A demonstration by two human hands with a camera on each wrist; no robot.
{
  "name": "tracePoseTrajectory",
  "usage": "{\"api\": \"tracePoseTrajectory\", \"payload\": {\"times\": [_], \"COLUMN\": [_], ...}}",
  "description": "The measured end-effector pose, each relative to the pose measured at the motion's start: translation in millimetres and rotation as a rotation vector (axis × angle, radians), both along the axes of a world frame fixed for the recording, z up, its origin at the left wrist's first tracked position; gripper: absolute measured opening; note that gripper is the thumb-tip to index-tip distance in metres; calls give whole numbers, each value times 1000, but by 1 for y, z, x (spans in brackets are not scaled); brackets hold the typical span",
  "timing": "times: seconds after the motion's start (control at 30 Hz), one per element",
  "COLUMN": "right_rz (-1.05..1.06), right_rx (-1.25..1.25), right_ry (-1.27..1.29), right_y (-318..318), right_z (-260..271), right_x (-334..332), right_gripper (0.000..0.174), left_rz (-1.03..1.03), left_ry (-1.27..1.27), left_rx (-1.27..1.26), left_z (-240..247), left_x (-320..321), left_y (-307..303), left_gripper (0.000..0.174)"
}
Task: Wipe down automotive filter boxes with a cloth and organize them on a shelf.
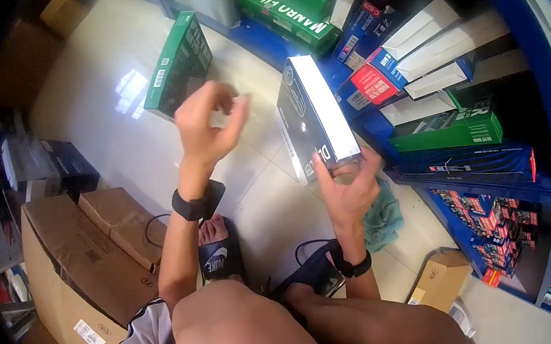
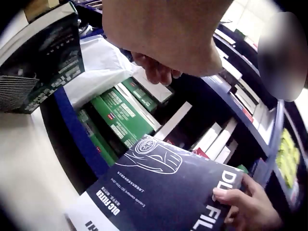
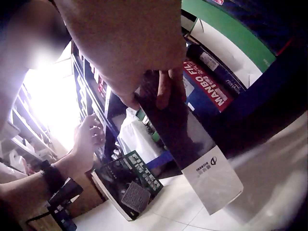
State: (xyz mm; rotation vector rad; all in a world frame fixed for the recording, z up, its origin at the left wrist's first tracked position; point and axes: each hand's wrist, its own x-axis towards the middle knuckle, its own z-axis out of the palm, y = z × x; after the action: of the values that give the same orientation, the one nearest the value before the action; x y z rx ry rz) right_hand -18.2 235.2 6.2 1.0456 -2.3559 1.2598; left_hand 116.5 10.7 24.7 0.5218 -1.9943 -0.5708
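My right hand point(image 1: 352, 190) grips the near end of a dark filter box point(image 1: 298, 118) marked DLC FILTER, thumb on the printed face. The box has a white side and a line drawing of a car wheel, plain in the left wrist view point(image 2: 159, 187). In the right wrist view the box's narrow side point(image 3: 180, 130) ends in a white printed panel. My left hand point(image 1: 212, 121) is in the air left of the box, fingers loosely bent and holding nothing. Behind it, a green and black filter box point(image 1: 181, 64) stands on the floor.
A blue shelf point(image 1: 528, 61) on the right holds several filter boxes, including green MANBO FILTER boxes point(image 1: 288, 17). Large brown cartons point(image 1: 82, 262) stand at left. A green cloth point(image 1: 383, 217) and a small carton point(image 1: 440, 279) lie on the floor at right.
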Motion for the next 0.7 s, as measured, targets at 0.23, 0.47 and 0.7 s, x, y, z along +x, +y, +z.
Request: {"api": "tracePoseTrajectory", "payload": {"times": [0.23, 0.47, 0.7], "right_rz": [46, 62, 65], "right_rx": [-74, -10, 25], "right_ry": [-228, -223, -204], "right_y": [3, 2, 8], "right_z": [2, 3, 8], "right_x": [-7, -17, -18], "right_gripper": [68, 71, 73], "left_rz": [-323, -467, -545], "left_ry": [-180, -213, -260], "left_rx": [-21, -31, -22], "left_z": [37, 36, 30], "left_x": [-53, -73, -69], "left_y": [14, 27, 15], "left_gripper": [36, 44, 53]}}
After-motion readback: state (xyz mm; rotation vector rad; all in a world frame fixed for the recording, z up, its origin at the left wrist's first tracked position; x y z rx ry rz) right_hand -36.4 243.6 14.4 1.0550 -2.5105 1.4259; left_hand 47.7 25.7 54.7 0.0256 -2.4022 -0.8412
